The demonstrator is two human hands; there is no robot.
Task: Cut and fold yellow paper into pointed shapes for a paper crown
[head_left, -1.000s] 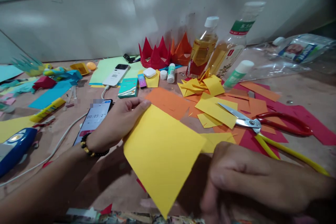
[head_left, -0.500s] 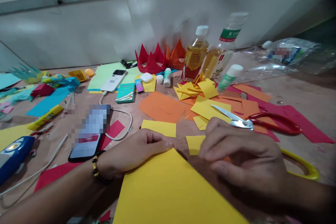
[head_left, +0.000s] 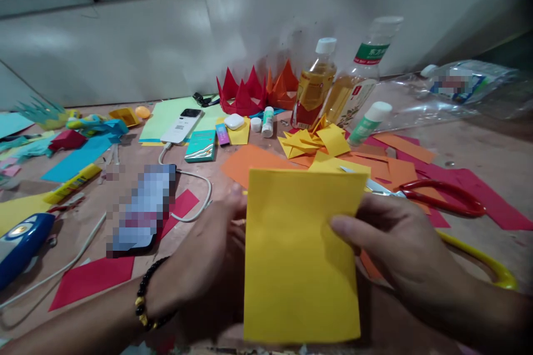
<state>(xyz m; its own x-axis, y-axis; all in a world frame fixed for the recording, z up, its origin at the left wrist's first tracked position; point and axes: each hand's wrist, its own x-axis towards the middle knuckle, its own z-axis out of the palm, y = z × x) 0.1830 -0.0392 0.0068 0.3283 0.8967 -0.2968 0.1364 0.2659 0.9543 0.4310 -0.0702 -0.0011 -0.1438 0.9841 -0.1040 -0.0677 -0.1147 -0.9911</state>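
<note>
Lifted since half a second ago, when it lay low and slanted at the near edge of the tabletop, the yellow sheet (head_left: 302, 255) now stands upright and square to the camera, held in the air above the middle of that near edge. It is a plain rectangle of paper, taller than wide. The left hand (head_left: 200, 277), a dark bead bracelet (head_left: 144, 302) at its wrist, is closed on the sheet's left edge with its fingers tucked behind. The right hand (head_left: 400, 249) pinches the right edge, thumb on the front face and fingers hidden behind the paper. Just beyond the right hand lie red-handled scissors (head_left: 441, 197) with open blades, and a yellow scissor handle (head_left: 478, 258) loops by the right wrist. Behind the sheet are an orange sheet (head_left: 250, 163) and a heap of yellow offcuts (head_left: 316, 141). Left of the left hand rest a phone (head_left: 141, 211) on a white cable (head_left: 195, 188) and a red sheet (head_left: 91, 283). Along the far edge stand two bottles of amber drink (head_left: 312, 86), a glue stick (head_left: 368, 122) and red paper crowns (head_left: 245, 94). As a judgement, the thin paper could buckle or crease if the two hands press toward each other, and the right wrist could snag the open blades close by.
</note>
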